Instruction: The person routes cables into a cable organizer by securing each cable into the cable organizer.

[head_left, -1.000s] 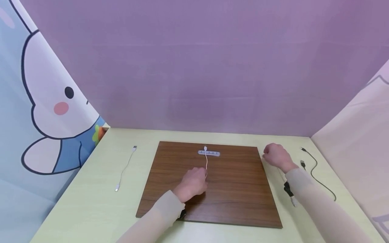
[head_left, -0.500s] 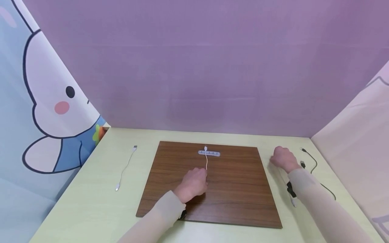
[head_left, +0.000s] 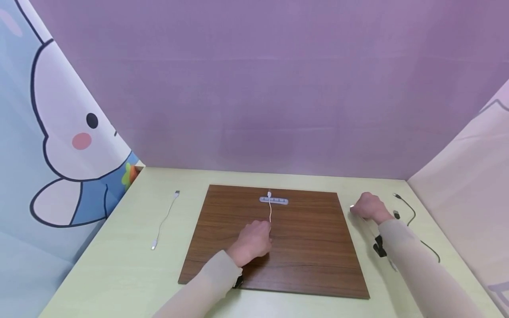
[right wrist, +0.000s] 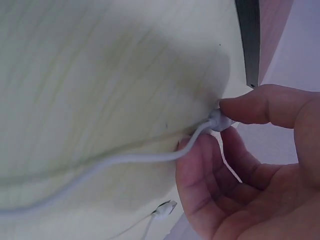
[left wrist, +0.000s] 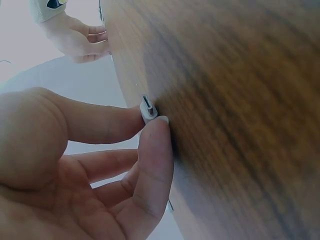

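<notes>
One white cable [head_left: 271, 212] is on the brown board [head_left: 318, 247], its far connector at the pale clip strip [head_left: 279, 201] near the board's far edge, close to the strip's left end. That looks like the part already placed, though whether the cable is pressed fully into a slot is too small to tell. Its near stretch runs to the left hand [head_left: 251, 239], over the middle of the board, whose thumb and a finger pinch a white connector [left wrist: 148, 111], most likely the near end of that cable. A second white cable [right wrist: 135, 158] seems to be at an early stage: off the board on the right, near its right edge, with its white end plug [right wrist: 220, 120] clamped between the thumb and a finger of the right hand [head_left: 370, 206]; whether the plug touches the table [head_left: 119, 269] cannot be told. A third white cable [head_left: 163, 221] lies well apart on the left of the board, held by neither hand, and a dark cable [head_left: 415, 215] lies to the far right, partly behind the right sleeve [head_left: 417, 260]. Going by the strip, only one cable reaches it; the right-hand cable, the left one and the dark one appear to remain.
</notes>
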{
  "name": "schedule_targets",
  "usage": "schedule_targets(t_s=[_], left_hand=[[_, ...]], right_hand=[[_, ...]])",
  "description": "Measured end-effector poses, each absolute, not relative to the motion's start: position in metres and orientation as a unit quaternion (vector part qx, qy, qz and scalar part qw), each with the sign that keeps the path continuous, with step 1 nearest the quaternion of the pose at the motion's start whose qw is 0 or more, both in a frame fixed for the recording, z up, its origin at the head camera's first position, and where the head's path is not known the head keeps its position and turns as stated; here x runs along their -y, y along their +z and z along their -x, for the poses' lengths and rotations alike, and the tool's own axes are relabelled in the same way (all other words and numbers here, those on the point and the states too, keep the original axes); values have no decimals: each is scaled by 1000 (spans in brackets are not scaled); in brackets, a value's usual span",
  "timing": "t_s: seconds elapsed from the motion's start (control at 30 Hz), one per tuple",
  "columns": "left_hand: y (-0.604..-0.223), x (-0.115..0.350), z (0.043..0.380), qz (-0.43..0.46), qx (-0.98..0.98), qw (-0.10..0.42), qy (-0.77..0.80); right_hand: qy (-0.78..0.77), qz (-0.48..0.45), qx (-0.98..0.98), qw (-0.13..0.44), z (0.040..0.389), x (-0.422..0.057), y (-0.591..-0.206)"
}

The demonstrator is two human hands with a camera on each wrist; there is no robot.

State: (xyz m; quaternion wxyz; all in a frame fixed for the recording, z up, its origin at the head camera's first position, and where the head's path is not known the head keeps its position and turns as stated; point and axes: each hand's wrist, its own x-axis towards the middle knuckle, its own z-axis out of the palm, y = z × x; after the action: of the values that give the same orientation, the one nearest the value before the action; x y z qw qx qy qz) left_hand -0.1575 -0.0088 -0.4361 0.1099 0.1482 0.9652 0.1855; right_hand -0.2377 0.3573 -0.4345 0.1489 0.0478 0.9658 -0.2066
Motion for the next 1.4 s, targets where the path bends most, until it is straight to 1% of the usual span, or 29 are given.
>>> schedule_targets(t_s=[0.27,0.5,0.77,0.9,1.0,1.2,1.4], left_hand=[[-433,9,157,-145,-962,118,199],[-434,10,156,-143,-956,117,226],[-434,6,154,-165,-954,69,242],[-435,0,155,-180,-949,61,251],[-435,-4,155,-186,-945,62,262],[-437,-9,154,-193,-938,75,278],[-437,-15,152,-193,-933,92,289]], right_hand=[[-239,-9,-959,153,234,-358,-432],[-265,13,-957,118,233,-353,-431],[-289,28,-952,101,229,-342,-424],[-298,39,-949,91,226,-332,-419],[-314,48,-944,91,223,-323,-415],[-334,78,-933,107,219,-306,-404],[-337,97,-931,95,214,-290,-394]])
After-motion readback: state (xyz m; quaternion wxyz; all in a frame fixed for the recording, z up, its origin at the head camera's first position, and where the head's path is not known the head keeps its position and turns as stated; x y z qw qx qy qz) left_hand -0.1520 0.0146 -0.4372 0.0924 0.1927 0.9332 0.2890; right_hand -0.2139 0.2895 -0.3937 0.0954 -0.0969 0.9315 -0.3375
